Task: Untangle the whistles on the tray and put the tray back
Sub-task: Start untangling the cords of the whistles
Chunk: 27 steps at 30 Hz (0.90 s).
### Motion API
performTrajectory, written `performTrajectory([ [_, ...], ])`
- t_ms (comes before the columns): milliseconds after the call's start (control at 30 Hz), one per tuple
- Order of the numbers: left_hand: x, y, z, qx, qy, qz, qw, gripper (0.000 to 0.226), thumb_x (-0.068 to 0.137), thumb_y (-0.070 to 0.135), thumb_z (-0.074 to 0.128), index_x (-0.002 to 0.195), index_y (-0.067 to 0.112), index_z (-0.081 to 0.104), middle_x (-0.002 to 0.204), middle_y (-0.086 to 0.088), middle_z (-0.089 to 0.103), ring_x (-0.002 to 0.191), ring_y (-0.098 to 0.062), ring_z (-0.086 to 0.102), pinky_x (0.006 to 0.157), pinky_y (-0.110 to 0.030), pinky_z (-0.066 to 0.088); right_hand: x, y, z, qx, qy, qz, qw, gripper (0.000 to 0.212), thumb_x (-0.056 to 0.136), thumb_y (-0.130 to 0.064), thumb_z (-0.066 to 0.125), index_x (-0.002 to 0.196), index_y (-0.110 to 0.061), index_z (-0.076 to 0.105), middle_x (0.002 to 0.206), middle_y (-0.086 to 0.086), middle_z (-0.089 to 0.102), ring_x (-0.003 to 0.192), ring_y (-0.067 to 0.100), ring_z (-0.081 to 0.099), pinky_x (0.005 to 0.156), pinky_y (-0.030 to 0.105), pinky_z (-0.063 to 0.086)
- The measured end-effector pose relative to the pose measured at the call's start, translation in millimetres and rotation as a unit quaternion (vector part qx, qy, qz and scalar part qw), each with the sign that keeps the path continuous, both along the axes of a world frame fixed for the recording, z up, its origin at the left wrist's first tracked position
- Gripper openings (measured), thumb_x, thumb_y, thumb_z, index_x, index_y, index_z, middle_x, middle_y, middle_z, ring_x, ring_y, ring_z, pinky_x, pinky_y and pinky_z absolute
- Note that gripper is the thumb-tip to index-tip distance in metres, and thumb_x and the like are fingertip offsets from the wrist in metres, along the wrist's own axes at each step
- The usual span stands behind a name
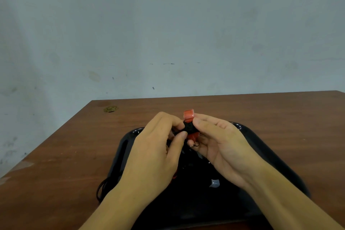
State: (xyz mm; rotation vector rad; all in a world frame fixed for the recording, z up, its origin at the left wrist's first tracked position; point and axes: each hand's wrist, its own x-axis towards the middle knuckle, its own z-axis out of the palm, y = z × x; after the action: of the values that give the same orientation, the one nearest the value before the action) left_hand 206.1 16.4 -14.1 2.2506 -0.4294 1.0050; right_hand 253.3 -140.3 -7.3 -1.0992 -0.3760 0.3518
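Observation:
A red whistle (189, 115) with black cord wound round its middle is held above the black tray (261, 147). My right hand (222, 147) grips the whistle from the right, thumb on top, and a small metal ring (192, 144) hangs below it. My left hand (158, 147) pinches the black cord at the whistle's left side. More black cord (101, 188) trails over the tray's left rim onto the table. Both hands cover much of the tray's middle, so anything lying there is hidden.
The tray sits on a brown wooden table (56, 155) against a pale wall. A round brass fitting (110, 109) is set in the table near its back left corner. A small pale scrap (214, 183) lies in the tray.

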Motion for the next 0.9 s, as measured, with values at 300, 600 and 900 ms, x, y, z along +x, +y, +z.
performTrajectory([
  [300, -4, -2, 1, -0.102, 0.069, -0.077, 0.989, 0.022, 0.096, 0.011, 0.06, 0.087, 0.031, 0.058, 0.087, 0.009, 0.061, 0.065, -0.01, 0.059, 0.057, -0.018, 0.045, 1, 1, -3, -0.006, -0.029, 0.001, 1.0, 0.033, 0.087, -0.02, 0.064, 0.115, -0.002, 0.071, 0.103, 0.014, 0.071, 0.081, 0.014, 0.067, 0.068, 0.023, 0.055],
  [600, -4, -5, 10, -0.305, 0.157, -0.166, 0.925, 0.009, 0.088, 0.023, 0.061, 0.079, 0.023, 0.066, 0.068, 0.001, 0.059, 0.061, -0.014, 0.051, 0.06, -0.025, 0.047, -1, -1, -3, -0.034, -0.082, -0.058, 0.994, 0.042, 0.07, -0.033, 0.075, 0.107, -0.013, 0.076, 0.101, 0.011, 0.076, 0.089, 0.018, 0.072, 0.078, 0.031, 0.058],
  [900, -5, -9, 14, -0.498, 0.304, -0.165, 0.795, 0.016, 0.097, 0.008, 0.055, 0.086, 0.006, 0.067, 0.069, -0.007, 0.055, 0.061, -0.014, 0.051, 0.057, -0.028, 0.044, -3, -5, 0, -0.153, -0.288, -0.138, 0.935, 0.037, 0.078, -0.021, 0.077, 0.114, -0.019, 0.072, 0.101, 0.002, 0.077, 0.096, 0.015, 0.073, 0.085, 0.024, 0.056],
])
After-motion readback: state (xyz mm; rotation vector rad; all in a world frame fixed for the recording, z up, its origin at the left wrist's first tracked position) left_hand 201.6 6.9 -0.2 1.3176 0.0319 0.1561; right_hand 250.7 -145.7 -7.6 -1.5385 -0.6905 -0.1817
